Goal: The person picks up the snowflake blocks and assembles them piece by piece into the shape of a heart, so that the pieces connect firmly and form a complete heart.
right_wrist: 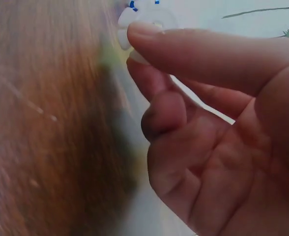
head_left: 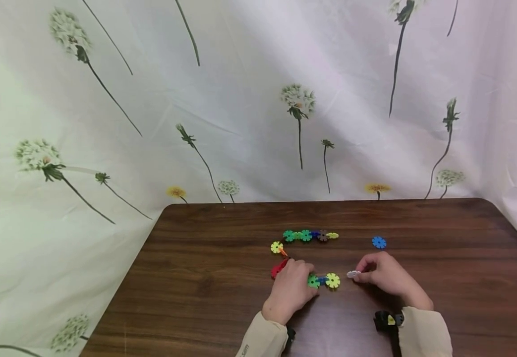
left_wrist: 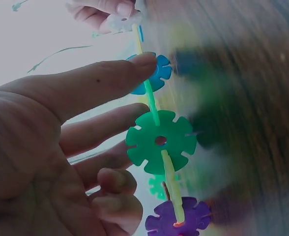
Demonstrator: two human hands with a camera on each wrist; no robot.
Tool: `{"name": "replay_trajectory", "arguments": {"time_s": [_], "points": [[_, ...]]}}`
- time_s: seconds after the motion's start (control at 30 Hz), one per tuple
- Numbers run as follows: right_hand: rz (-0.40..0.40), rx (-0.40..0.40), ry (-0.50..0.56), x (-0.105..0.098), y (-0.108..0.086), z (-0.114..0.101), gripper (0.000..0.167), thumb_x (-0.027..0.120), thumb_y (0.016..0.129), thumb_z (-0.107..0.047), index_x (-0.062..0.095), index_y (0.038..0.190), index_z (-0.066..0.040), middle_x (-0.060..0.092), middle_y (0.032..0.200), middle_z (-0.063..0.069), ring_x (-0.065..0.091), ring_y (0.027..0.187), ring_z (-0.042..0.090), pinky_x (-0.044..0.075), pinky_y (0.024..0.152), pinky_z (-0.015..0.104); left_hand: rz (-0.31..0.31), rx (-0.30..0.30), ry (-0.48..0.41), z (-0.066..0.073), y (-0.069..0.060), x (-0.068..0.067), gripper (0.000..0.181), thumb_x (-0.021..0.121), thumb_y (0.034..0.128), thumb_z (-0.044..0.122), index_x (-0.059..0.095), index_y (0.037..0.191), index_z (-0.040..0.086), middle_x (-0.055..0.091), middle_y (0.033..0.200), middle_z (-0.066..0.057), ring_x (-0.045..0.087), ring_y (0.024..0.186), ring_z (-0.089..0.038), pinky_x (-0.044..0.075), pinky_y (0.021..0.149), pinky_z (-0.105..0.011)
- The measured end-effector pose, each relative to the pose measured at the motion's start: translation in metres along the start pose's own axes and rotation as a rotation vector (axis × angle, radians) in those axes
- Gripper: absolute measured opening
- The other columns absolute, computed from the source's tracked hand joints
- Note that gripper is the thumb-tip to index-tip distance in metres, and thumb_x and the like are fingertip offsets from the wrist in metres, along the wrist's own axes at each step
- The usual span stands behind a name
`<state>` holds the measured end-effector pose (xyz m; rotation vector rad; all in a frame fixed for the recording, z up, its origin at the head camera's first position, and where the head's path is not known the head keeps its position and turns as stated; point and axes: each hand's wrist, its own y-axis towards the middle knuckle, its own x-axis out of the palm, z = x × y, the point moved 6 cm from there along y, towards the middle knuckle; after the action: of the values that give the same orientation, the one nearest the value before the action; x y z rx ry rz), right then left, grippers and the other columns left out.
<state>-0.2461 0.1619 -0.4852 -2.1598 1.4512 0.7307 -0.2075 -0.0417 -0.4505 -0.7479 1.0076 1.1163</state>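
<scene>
Notched plastic discs are linked into a chain that bends like a C on the table. My left hand (head_left: 290,285) lies over its near run and grips it between thumb and fingers, thumb on a blue disc (left_wrist: 161,73). A green disc (left_wrist: 160,142) and a purple disc (left_wrist: 179,219) follow in the left wrist view. Past my left fingers, a yellow disc (head_left: 332,280) forms the chain's right end. My right hand (head_left: 389,277) pinches a white disc (head_left: 353,274) just right of that yellow one, with a small gap between them. My left hand hides part of the chain.
A loose blue disc (head_left: 379,242) lies beyond my right hand. The chain's far run holds green discs (head_left: 306,235), a brown disc (head_left: 322,235) and others. The brown wooden table (head_left: 187,277) meets a white dandelion-print curtain (head_left: 249,99) at the back.
</scene>
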Motion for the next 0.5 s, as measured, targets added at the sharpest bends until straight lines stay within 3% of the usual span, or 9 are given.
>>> {"name": "replay_trajectory", "arguments": {"time_s": [0.3,0.5], "points": [[-0.036,-0.007,0.007,0.0062,0.0011,-0.0031,0.014,0.08,0.077,-0.02,0.068,0.075,-0.012,0.063,0.072,-0.003,0.05,0.065,0.007,0.041,0.06,0.023,0.033,0.052,-0.046,0.0049,0.0021,0.0027,0.026,0.083,0.0752,0.022,0.075,0.098,0.012,0.07,0.096,0.0,0.045,0.082,-0.014,0.041,0.073,-0.026],[-0.071,-0.014,0.002,0.0105,0.0023,-0.0058,0.014,0.079,0.078,-0.02,0.067,0.075,-0.012,0.063,0.073,-0.003,0.05,0.065,0.008,0.042,0.059,0.023,-0.04,0.008,-0.053,0.0049,0.0036,0.0092,0.023,0.079,0.08,0.026,0.075,0.099,0.013,0.068,0.093,0.001,0.054,0.091,-0.017,0.044,0.08,-0.033]]}}
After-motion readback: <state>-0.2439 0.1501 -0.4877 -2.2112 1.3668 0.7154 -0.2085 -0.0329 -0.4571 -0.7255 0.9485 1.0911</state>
